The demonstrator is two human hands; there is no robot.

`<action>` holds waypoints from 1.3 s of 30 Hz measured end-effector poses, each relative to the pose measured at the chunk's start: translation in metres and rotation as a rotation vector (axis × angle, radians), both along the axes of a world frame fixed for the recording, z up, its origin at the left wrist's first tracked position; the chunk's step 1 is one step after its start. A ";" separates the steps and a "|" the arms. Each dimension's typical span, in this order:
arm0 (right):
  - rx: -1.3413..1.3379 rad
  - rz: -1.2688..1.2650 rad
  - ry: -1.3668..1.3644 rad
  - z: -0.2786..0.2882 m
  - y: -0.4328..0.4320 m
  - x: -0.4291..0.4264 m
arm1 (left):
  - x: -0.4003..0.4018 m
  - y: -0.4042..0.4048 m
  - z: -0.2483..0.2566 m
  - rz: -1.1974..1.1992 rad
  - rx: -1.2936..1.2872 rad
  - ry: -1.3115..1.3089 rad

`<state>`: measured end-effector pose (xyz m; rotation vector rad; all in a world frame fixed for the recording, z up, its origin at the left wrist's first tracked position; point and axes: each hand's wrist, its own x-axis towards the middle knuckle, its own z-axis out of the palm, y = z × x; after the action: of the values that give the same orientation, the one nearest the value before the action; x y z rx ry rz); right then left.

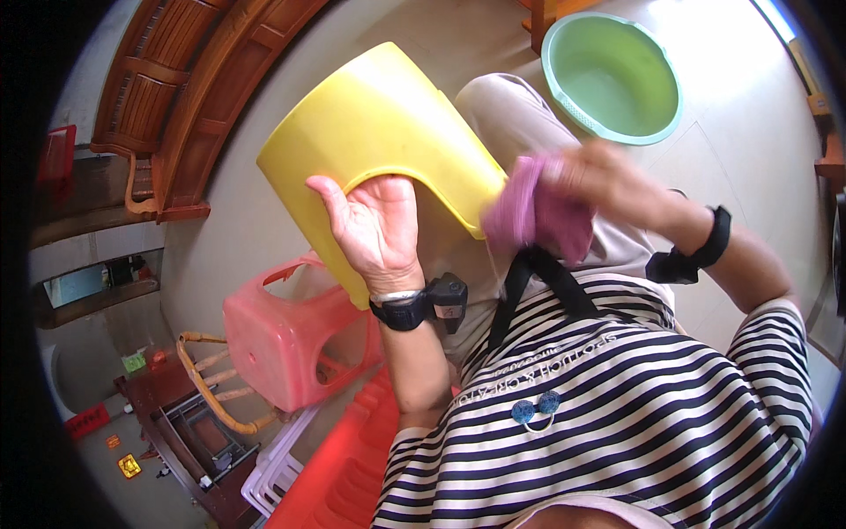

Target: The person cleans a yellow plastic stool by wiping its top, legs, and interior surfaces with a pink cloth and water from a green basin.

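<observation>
A yellow plastic stool (370, 119) lies tilted over my lap, its arched cut-out facing me. My left hand (380, 225) holds it at the arch, palm up, with the fingers tucked behind the rim and the thumb over the outer face. A bunched pink cloth (562, 218) is in my right hand (605, 178), beside the stool's lower right leg. The right hand and part of the cloth are blurred, and whether the cloth touches the leg is hard to tell.
A green plastic basin (615, 79) stands on the floor at the upper right. To the left are a pink plastic stool (271, 337) and a bamboo chair frame (218, 397). A red plastic seat (344, 456) is by my left arm. Wooden furniture (198, 106) lines the upper left.
</observation>
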<state>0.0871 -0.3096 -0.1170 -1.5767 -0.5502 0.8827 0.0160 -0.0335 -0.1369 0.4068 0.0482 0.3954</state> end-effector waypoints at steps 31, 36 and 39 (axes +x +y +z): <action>0.452 -0.128 -0.636 0.035 0.041 0.036 | -0.027 0.038 -0.045 -0.080 -0.167 0.040; 0.262 -0.034 -1.035 -0.005 0.103 0.011 | -0.035 0.025 -0.029 -0.032 -0.035 0.048; 0.228 -0.035 -0.985 -0.005 0.092 -0.022 | -0.044 0.045 -0.021 0.012 -0.018 -0.014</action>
<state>0.0650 -0.2173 -0.1216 -1.7310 -1.2512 -0.0574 -0.0284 0.0115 -0.1582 0.3857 0.0402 0.4089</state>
